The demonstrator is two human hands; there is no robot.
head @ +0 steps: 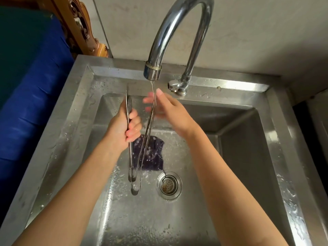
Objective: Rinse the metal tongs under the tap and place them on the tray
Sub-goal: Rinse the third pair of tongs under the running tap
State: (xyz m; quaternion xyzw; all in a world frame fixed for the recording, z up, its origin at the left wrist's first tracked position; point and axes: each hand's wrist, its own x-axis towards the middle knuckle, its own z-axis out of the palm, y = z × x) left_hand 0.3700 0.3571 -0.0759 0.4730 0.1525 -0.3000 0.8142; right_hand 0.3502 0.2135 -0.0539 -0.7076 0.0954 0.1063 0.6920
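Note:
The metal tongs hang over the steel sink, tips up and joined end down. My left hand is closed around the left arm of the tongs. My right hand touches the upper part of the right arm, its fingers blurred. A thin stream of water runs from the curved tap onto that arm and my right fingers. No tray is in view.
A dark purple cloth lies on the sink floor behind the tongs. The drain strainer sits to its right. The tap lever is on the back rim. A blue surface borders the sink on the left.

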